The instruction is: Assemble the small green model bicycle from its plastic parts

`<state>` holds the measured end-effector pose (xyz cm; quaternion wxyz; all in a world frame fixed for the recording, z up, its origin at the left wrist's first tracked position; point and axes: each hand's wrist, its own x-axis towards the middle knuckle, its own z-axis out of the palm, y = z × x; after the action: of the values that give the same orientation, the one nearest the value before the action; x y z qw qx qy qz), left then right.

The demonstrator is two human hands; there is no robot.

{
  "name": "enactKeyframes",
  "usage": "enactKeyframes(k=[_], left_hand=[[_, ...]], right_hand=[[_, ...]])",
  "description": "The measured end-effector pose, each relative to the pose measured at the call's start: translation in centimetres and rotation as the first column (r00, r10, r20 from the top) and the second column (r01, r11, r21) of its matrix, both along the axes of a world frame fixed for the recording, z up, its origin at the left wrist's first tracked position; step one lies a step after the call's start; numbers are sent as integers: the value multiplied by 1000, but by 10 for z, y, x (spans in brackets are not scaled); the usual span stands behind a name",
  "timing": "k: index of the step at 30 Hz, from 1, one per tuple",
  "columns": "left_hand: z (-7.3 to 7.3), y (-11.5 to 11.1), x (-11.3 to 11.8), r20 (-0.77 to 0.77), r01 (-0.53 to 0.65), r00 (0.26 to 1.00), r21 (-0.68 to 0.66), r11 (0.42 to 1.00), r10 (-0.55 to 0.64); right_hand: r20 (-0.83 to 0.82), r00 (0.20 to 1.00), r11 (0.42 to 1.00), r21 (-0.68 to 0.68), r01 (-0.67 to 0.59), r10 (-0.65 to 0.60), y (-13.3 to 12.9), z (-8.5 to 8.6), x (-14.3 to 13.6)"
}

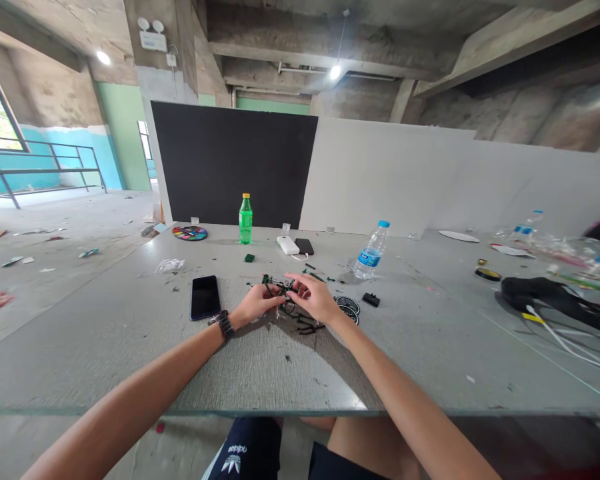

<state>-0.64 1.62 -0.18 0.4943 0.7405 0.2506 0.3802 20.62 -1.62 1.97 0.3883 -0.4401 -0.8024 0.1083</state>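
Observation:
Above the middle of the table, my left hand (258,303) pinches a small dark green model frame (270,285) between thumb and fingers. From the other side my right hand (317,298) closes its fingertips on the same piece. Its exact shape is partly hidden by the fingers. Two black spoked toy wheels (349,308) lie just right of my right hand. Thin black parts (307,327) are scattered under the hands. Beyond them lie small dark green pieces (314,275), and a black block-like part (371,300) rests to the right.
A phone (205,298) lies left of my hands, near a crumpled clear wrapper (170,265). Behind stand a green bottle (245,220) and a white power bank (287,245). A water bottle (371,252) is at right; a black bag-like item with cables (535,297) lies farther right.

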Motion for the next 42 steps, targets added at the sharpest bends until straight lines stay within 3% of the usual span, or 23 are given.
enactKeyframes(k=[25,30,33,37,42], left_hand=[[-4,6,-1,-40,8,999,-2,1000,-8],[-3,5,-1,-13,-32,999,-81,996,31],[-4,6,-1,-15,-26,1000,-89,996,24],[-7,9,-1,-18,-13,1000,-90,996,12],[-6,7,-2,-26,-35,999,-78,996,33]], right_hand=[[56,997,999,3,47,-47,-4,12,0],[67,976,978,50,203,-206,0,20,33],[241,924,950,-18,311,-297,5,18,64],[345,893,939,-82,334,-288,10,10,89],[346,918,966,-102,239,-191,11,6,82]])
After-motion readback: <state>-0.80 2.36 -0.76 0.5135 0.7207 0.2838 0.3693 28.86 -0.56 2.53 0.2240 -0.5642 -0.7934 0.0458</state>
